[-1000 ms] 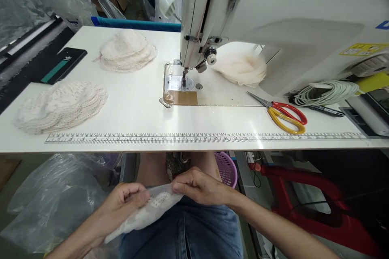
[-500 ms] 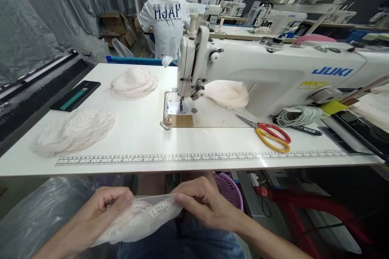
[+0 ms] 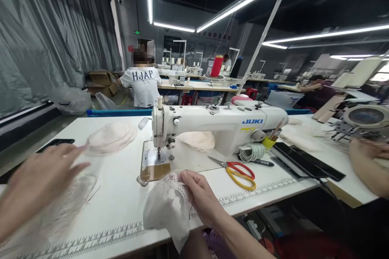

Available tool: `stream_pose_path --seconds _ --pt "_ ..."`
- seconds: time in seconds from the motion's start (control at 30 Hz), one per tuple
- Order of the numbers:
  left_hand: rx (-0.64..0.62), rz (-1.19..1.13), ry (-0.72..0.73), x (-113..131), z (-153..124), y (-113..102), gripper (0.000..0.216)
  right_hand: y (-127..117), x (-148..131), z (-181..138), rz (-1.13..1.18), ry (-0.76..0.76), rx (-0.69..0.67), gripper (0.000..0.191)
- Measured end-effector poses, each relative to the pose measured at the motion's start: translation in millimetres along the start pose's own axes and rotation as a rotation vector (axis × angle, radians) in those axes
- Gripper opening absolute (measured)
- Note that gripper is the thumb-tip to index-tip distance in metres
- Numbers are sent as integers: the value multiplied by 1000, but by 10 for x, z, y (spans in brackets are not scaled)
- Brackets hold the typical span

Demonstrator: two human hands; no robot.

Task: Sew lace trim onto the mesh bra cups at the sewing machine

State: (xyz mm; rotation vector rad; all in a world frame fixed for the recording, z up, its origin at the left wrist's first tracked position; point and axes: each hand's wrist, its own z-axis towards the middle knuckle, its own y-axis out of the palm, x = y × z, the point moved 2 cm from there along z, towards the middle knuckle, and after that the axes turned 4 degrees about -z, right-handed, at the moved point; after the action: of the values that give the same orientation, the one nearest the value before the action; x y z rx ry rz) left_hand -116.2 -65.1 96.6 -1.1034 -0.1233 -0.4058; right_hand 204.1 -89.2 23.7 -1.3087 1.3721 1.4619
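My right hand [image 3: 199,192] pinches a sheer white fabric piece with a lace edge [image 3: 165,210], which hangs over the front edge of the table in front of the sewing machine [image 3: 219,125]. Blurred by motion, my left hand [image 3: 45,182] is over the left side of the table with thumb and forefinger apart. Its fingertips are beside a round pile of pale pink fabric pieces [image 3: 111,137]; whether they touch it I cannot tell. Below that hand lies a white lace pile [image 3: 63,206], partly covered by it.
Red-and-yellow-handled scissors [image 3: 240,174] lie right of the needle, near a coil of pale cord [image 3: 252,152] and a black marker [image 3: 263,162]. More cream fabric [image 3: 197,141] sits under the machine arm. A co-worker in a white shirt [image 3: 142,85] is ahead; another person's arm [image 3: 369,166] is at right.
The view has lifted. My left hand has let go of the lace-edged fabric and moved left to the piles. My right hand has brought the fabric up to the table's front edge.
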Motion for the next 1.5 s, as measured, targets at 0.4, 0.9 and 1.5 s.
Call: stream_pose_path --seconds 0.4,0.9,1.5 --pt "220 -370 484 1548 -754 962 32 46 -57 -359 17 -164 -208 34" --pt "-874 -1196 -410 1142 -189 571 35 -97 -137 2 -221 44 -454 36" --pt "-195 -216 793 1056 -966 943 23 -91 -87 -169 -1403 -731 -622 29"
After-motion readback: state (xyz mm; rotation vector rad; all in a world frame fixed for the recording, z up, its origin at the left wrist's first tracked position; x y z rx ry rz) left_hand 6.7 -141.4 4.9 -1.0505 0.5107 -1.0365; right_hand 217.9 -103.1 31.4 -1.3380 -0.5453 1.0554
